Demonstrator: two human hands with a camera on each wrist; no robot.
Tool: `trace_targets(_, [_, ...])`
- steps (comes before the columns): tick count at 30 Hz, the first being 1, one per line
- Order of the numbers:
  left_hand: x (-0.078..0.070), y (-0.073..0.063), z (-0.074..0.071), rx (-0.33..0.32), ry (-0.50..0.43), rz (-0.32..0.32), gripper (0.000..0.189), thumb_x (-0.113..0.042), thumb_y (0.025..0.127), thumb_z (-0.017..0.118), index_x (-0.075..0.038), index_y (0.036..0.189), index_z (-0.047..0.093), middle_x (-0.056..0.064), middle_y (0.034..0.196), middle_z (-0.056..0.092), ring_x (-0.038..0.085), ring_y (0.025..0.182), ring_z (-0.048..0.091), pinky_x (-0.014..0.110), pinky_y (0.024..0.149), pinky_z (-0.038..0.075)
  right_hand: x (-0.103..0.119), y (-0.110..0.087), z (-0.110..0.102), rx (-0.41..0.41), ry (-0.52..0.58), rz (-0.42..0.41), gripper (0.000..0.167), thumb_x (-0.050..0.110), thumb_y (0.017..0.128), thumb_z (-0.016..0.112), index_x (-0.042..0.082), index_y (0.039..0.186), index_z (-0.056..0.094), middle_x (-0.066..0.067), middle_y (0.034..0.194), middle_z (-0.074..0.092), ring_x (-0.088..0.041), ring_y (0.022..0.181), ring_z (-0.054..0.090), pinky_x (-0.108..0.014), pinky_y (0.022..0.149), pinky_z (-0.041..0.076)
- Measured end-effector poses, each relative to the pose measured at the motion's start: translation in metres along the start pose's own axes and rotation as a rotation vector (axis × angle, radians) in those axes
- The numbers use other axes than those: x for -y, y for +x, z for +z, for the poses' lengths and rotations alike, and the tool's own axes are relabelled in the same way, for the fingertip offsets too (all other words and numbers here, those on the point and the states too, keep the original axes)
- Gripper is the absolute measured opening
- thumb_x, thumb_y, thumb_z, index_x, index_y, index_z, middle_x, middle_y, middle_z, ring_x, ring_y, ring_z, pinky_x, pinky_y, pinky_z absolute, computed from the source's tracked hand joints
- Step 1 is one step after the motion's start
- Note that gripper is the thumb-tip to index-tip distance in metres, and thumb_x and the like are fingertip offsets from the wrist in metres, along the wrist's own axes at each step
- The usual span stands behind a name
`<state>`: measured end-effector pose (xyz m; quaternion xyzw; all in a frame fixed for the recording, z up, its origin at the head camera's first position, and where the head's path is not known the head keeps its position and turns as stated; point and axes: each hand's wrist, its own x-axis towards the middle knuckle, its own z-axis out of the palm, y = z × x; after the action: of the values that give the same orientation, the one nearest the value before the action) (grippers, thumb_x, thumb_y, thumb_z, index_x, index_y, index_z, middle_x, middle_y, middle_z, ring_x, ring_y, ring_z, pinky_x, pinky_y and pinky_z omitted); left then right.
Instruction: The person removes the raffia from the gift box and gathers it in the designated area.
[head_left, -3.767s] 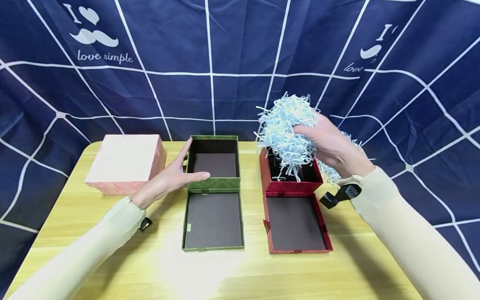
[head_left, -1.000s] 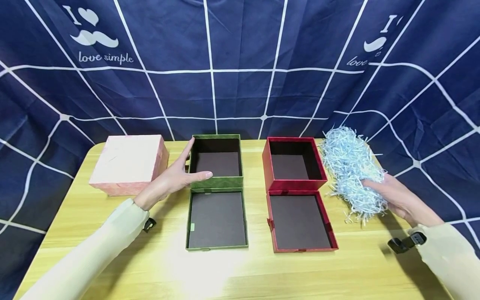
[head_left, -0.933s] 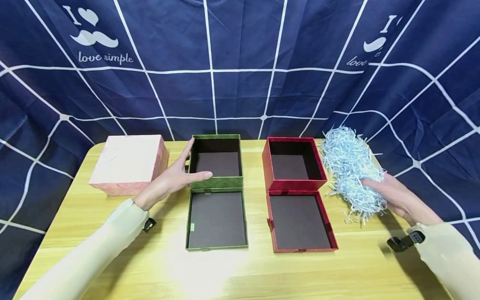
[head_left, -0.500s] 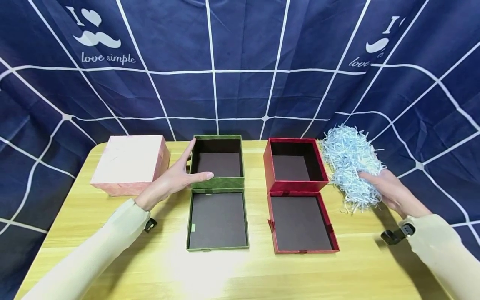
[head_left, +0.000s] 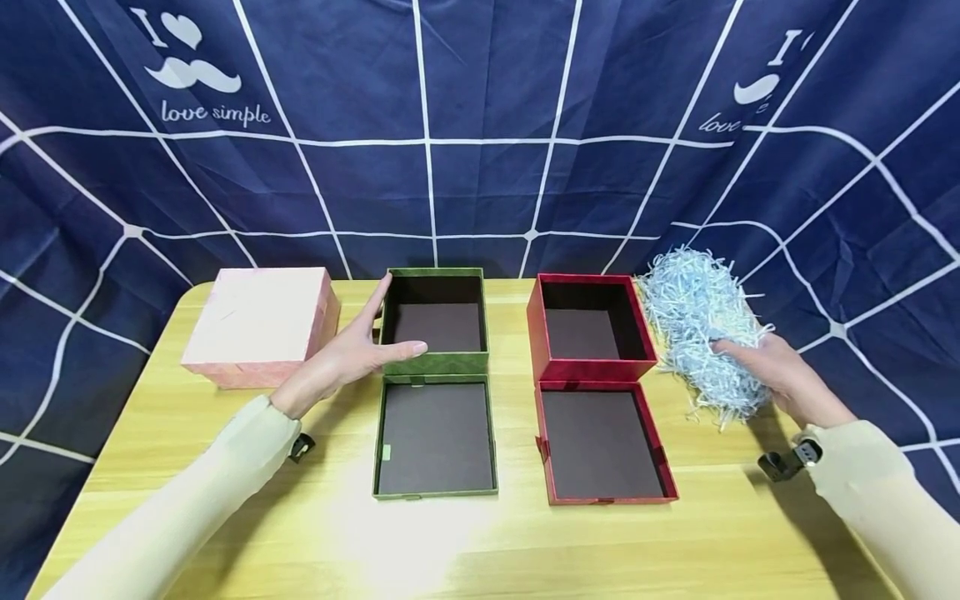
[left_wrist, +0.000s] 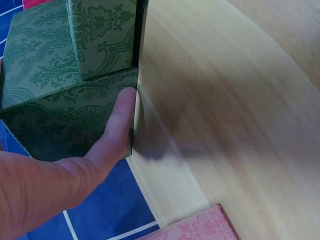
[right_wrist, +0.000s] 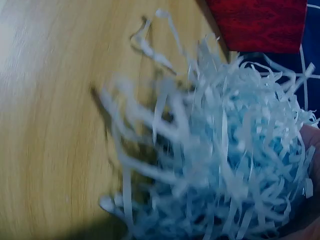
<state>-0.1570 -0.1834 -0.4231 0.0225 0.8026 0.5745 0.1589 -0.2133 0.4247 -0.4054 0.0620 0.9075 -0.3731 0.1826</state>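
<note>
The left hand [head_left: 341,360] rests against the left side of a green patterned box [head_left: 431,363]. Its thumb lies straight along the front wall, and the index finger reaches the back left corner. Hinged forward, the green lid [head_left: 435,437] lies flat on the table. At the right, a heap of pale blue shredded paper [head_left: 693,308] stands beside a red box [head_left: 592,369]. The right hand [head_left: 783,379] grips the near end of this paper, thumb on top and other fingers hidden. In the right wrist view, loose strands of the shredded paper [right_wrist: 240,150] cover most of that hand.
A closed pink box [head_left: 251,317] sits at the left of the wooden table [head_left: 300,533]. The red lid [head_left: 603,442] lies flat in front of its box. Both open boxes show bare dark bottoms. A blue gridded cloth [head_left: 480,192] hangs behind and at both sides.
Earlier the right hand held a clump of shredded paper above the red box; it has since moved right, down to the heap. Lately it shifts slightly left. The left hand stays put.
</note>
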Motion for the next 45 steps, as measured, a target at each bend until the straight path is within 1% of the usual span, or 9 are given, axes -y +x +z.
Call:
trace_targets(3, [0.0, 0.001, 0.0, 0.0, 0.001, -0.003, 0.124, -0.041, 0.094, 0.089, -0.056, 0.169, -0.008, 0.001, 0.181, -0.007, 0.018, 0.056, 0.035, 0.035, 0.059, 0.046, 0.001, 0.003, 0.002, -0.017, 0.008, -0.059, 0.096, 0.043, 0.113, 0.053, -0.026, 0.16, 0.006, -0.048, 0.164, 0.014, -0.055, 0.149, 0.023, -0.062, 0.123, 0.027])
trace_targets(7, [0.0, 0.002, 0.001, -0.003, 0.008, 0.001, 0.124, -0.041, 0.095, 0.089, -0.054, 0.171, -0.008, -0.001, 0.181, -0.006, 0.021, 0.061, 0.043, 0.036, 0.06, 0.048, -0.002, 0.006, 0.01, -0.122, 0.008, -0.179, 0.074, 0.027, 0.111, 0.061, -0.018, 0.158, 0.027, -0.034, 0.15, 0.043, -0.034, 0.13, 0.047, -0.025, 0.108, 0.041])
trace_targets(12, [-0.002, 0.0, 0.001, -0.007, 0.018, 0.007, 0.124, -0.039, 0.095, 0.089, -0.049, 0.173, -0.007, 0.002, 0.182, -0.005, 0.028, 0.07, 0.051, 0.039, 0.062, 0.051, 0.005, -0.003, 0.014, -0.133, 0.007, -0.157, 0.094, 0.032, 0.11, 0.058, -0.017, 0.163, -0.001, -0.044, 0.166, 0.002, -0.056, 0.143, 0.022, -0.042, 0.118, 0.03])
trace_targets(16, [-0.003, -0.003, 0.001, -0.025, 0.044, 0.009, 0.123, -0.044, 0.094, 0.088, -0.048, 0.173, -0.006, 0.004, 0.182, -0.003, 0.041, 0.127, 0.057, 0.057, 0.107, 0.049, 0.009, -0.004, 0.013, -0.118, -0.012, -0.164, 0.092, 0.034, 0.111, 0.059, -0.016, 0.165, 0.004, -0.043, 0.165, 0.011, -0.054, 0.142, 0.026, -0.052, 0.114, 0.034])
trace_targets(19, [-0.003, -0.004, 0.003, -0.032, 0.062, 0.02, 0.123, -0.045, 0.094, 0.088, -0.044, 0.174, -0.005, 0.006, 0.182, -0.003, 0.041, 0.163, 0.011, 0.069, 0.124, 0.022, 0.008, -0.005, 0.012, -0.141, -0.039, -0.158, 0.091, 0.031, 0.109, 0.06, -0.015, 0.165, 0.005, -0.045, 0.161, 0.02, -0.054, 0.137, 0.033, -0.043, 0.103, 0.041])
trace_targets(24, [-0.003, -0.007, 0.005, -0.048, 0.099, 0.034, 0.12, -0.051, 0.095, 0.085, -0.042, 0.175, -0.004, 0.005, 0.182, -0.001, 0.044, 0.163, 0.012, 0.071, 0.124, 0.022, 0.009, -0.011, 0.008, -0.157, -0.084, -0.163, 0.094, 0.029, 0.108, 0.063, -0.017, 0.163, 0.003, -0.051, 0.155, 0.021, -0.062, 0.137, 0.033, -0.055, 0.106, 0.044])
trace_targets(28, [-0.001, -0.012, 0.006, -0.064, 0.142, 0.039, 0.118, -0.059, 0.095, 0.081, -0.044, 0.174, -0.004, 0.004, 0.182, 0.002, 0.047, 0.16, 0.022, 0.071, 0.122, 0.026, 0.015, -0.019, 0.002, -0.161, -0.171, -0.176, 0.097, 0.032, 0.107, 0.066, -0.02, 0.162, 0.006, -0.057, 0.154, 0.017, -0.07, 0.142, 0.023, -0.08, 0.112, 0.026])
trace_targets(36, [-0.001, -0.028, 0.001, -0.098, 0.159, 0.043, 0.118, -0.061, 0.096, 0.079, -0.041, 0.175, -0.006, 0.011, 0.181, 0.008, 0.054, 0.154, 0.033, 0.07, 0.12, 0.032, 0.021, -0.033, -0.009, -0.185, -0.285, -0.244, 0.09, 0.028, 0.106, 0.068, -0.025, 0.157, 0.017, -0.051, 0.141, 0.034, -0.063, 0.123, 0.041, -0.073, 0.098, 0.037])
trace_targets(45, [-0.002, -0.049, -0.001, -0.14, 0.197, 0.116, 0.115, -0.049, 0.098, 0.081, -0.023, 0.177, 0.002, 0.016, 0.179, 0.021, 0.044, 0.16, 0.027, 0.071, 0.121, 0.028, 0.02, -0.041, 0.0, -0.211, -0.222, -0.322, 0.085, 0.027, 0.107, 0.069, -0.026, 0.156, 0.023, -0.053, 0.152, 0.031, -0.065, 0.136, 0.036, -0.074, 0.105, 0.034])
